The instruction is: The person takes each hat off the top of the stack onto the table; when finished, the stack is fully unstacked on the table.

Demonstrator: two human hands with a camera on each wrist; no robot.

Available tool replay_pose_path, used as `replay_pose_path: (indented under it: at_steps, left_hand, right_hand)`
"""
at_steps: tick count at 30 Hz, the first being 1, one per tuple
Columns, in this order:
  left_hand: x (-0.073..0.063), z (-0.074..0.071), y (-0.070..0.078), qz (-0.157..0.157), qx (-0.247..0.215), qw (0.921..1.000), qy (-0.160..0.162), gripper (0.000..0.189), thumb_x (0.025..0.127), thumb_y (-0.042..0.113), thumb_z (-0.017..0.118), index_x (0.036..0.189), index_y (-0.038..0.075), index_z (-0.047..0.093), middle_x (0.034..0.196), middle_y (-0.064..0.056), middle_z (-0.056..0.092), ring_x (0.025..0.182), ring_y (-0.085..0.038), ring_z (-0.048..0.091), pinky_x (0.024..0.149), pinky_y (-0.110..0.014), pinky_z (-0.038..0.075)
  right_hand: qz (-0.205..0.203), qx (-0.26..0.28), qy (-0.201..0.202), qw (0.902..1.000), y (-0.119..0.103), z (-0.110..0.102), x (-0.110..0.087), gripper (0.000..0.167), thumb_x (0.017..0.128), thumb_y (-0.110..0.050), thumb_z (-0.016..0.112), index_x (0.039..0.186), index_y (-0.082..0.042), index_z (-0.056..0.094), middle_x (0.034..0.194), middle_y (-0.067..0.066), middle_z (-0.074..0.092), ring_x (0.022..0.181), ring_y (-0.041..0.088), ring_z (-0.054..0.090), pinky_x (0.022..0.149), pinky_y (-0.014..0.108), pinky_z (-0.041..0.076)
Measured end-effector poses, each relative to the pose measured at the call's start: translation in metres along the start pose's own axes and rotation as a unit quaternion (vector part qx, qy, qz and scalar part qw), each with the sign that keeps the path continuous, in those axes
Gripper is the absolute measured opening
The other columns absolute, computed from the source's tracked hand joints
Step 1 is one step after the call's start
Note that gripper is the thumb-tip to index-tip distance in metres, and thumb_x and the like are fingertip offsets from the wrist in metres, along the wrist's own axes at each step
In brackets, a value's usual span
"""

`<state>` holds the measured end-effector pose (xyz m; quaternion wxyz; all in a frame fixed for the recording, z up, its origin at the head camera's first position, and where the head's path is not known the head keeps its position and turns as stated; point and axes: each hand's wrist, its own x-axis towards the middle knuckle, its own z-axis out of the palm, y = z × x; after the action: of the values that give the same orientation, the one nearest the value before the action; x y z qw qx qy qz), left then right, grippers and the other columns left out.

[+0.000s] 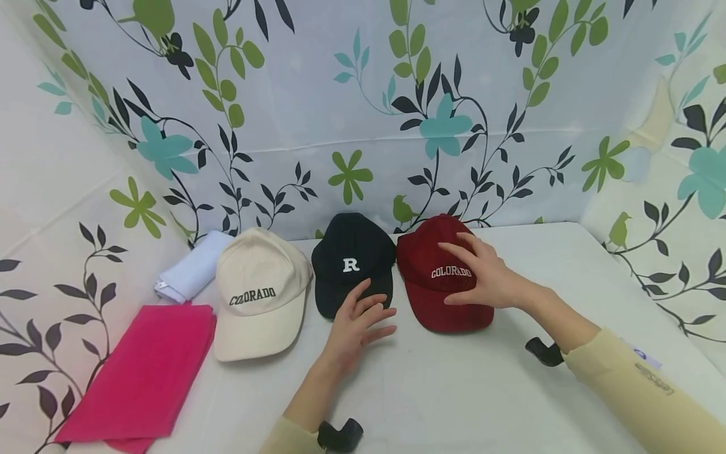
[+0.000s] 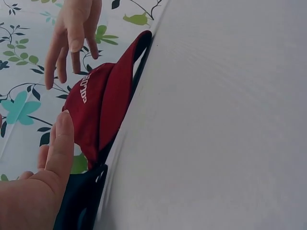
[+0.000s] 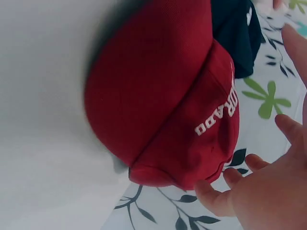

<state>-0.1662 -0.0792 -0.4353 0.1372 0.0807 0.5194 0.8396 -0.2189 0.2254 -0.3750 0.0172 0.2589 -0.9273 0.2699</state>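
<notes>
A dark red baseball cap (image 1: 422, 293) with COLORADO in white letters lies at the back of the table, brim toward me. My right hand (image 1: 493, 277) is over its right side, fingers spread and holding nothing; in the right wrist view, fingertips (image 3: 211, 196) overlap the cap's edge. To its left lies a black cap (image 1: 347, 243) with a white R. In front of that cap's brim is my left hand (image 1: 356, 328), its fingers extended and apart with nothing in them. A cream cap (image 1: 255, 268) with dark COLORADO letters is left of the black one.
At the left lies a folded bright pink cloth (image 1: 147, 372), with a rolled pale blue cloth (image 1: 198, 265) behind it. The white table (image 1: 442, 391) meets a leaf-patterned curtain (image 1: 295, 126) at the back and sides. Black wrist straps (image 1: 340, 435) show on both arms.
</notes>
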Motion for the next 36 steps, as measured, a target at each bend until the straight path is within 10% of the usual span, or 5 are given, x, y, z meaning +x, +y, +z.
replay_pose_path:
  at_steps: [12,36]
  left_hand:
    - [-0.013,-0.020,0.004,0.011,0.022,0.9997,-0.001,0.068,0.102,0.009,0.057,0.160,0.011,0.021,0.142,-0.028,0.041,0.115,-0.028,0.065,0.092,-0.046,0.056]
    - [-0.013,-0.025,-0.001,0.001,0.019,0.9997,0.012,0.070,0.100,0.009,0.059,0.159,0.010,0.021,0.138,-0.026,0.045,0.111,-0.026,0.067,0.089,-0.045,0.057]
  right_hand:
    - [-0.025,-0.056,-0.052,0.9968,-0.002,0.017,-0.020,0.114,0.067,-0.042,0.094,0.156,-0.017,0.026,0.158,0.024,0.015,0.140,0.050,0.021,0.095,0.077,0.038]
    - [-0.030,-0.002,-0.049,0.9984,0.016,0.032,-0.006,0.105,0.073,-0.029,0.092,0.155,-0.009,0.028,0.155,0.024,0.017,0.140,0.047,0.017,0.098,0.065,0.046]
